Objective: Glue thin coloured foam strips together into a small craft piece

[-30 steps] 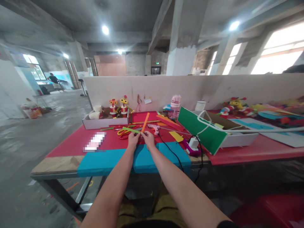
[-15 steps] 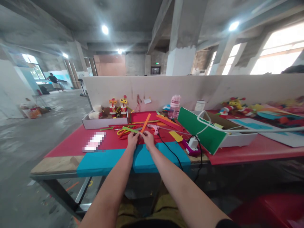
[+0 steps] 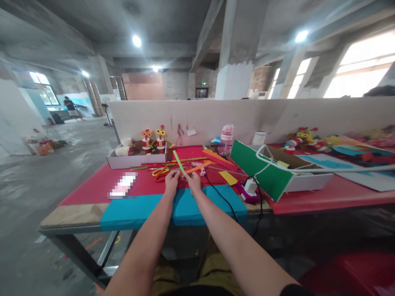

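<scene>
My right hand pinches two narrow paper strips where their ends meet. The green strip points up and to the left from my fingers, while the orange strip slants off to the right. Close beside it, my left hand has its fingers pressed together near the joined ends; whatever they hold is hidden. Just beyond my right hand lies a pink glue gun with a black cord. Yellow-handled scissors rest behind my left hand among several coloured strips.
A blue pad covers the table's front edge. At the back left, a white box holds paper cups and two cup figures. To the right are a purple power strip, a green board and a pink bottle.
The strips have swung clockwise: the green one now points up-left instead of flat left, and the orange one lies to the right instead of upright. My hands have barely shifted.
</scene>
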A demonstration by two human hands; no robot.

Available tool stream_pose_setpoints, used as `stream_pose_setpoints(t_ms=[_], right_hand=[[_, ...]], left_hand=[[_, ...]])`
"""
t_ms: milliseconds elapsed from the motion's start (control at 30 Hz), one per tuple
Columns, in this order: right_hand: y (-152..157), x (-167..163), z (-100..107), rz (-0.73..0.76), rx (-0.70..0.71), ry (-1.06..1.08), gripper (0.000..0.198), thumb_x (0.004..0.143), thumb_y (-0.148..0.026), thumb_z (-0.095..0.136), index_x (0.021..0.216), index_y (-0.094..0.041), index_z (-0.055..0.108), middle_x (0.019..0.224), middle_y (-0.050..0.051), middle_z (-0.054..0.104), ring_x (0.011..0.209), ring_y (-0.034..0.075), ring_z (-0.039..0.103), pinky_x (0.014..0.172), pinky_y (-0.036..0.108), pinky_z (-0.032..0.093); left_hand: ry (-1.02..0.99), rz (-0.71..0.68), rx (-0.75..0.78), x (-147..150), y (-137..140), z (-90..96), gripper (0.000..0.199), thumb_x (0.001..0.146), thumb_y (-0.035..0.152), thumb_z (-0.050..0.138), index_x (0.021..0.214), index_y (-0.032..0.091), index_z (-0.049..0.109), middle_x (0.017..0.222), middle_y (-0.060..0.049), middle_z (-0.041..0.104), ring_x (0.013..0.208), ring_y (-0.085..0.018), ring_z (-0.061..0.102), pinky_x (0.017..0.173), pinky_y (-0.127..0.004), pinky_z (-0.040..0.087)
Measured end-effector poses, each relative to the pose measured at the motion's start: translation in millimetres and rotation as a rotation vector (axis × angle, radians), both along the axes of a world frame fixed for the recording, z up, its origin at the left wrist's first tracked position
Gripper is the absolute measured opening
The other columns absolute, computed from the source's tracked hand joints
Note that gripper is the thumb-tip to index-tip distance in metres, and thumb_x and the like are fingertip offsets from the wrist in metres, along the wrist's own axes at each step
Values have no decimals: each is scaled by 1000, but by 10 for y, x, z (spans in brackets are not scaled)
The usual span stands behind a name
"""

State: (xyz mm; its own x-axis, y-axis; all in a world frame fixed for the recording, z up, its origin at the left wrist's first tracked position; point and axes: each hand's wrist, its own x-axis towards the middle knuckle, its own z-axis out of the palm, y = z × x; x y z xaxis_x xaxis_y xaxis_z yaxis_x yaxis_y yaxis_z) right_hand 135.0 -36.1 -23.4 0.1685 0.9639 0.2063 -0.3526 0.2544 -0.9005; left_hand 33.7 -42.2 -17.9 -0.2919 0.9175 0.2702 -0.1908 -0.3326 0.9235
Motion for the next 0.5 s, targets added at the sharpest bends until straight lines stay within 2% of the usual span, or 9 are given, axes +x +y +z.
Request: stream_pose_setpoints(t_ms=[133, 267, 500], right_hand=[[-6, 11, 8, -28, 7, -5, 31, 58, -41, 73, 75, -19, 59, 73, 4, 72, 68, 20, 69, 66, 32, 56], [-20, 15, 18, 13, 22, 27, 32, 58, -41, 74, 76, -18, 60, 76, 4, 72, 68, 20, 69, 67, 34, 56], [-21, 15, 13, 50, 21, 0, 34, 58, -45, 74, 72, -18, 59, 67, 2, 69, 64, 20, 67, 67, 35, 56]], left_hand=[[33, -36, 4, 23, -5, 22, 31, 62, 38, 75, 80, 14, 71, 67, -3, 67, 62, -14, 59, 63, -26, 47], [75, -60, 21, 33, -38, 57, 26, 61, 33, 75, 81, 15, 72, 72, -4, 69, 68, -16, 61, 69, -28, 48], [98, -13, -12, 33, -81, 91, 20, 61, 32, 75, 71, 15, 70, 65, -3, 67, 63, -16, 59, 65, -28, 46]])
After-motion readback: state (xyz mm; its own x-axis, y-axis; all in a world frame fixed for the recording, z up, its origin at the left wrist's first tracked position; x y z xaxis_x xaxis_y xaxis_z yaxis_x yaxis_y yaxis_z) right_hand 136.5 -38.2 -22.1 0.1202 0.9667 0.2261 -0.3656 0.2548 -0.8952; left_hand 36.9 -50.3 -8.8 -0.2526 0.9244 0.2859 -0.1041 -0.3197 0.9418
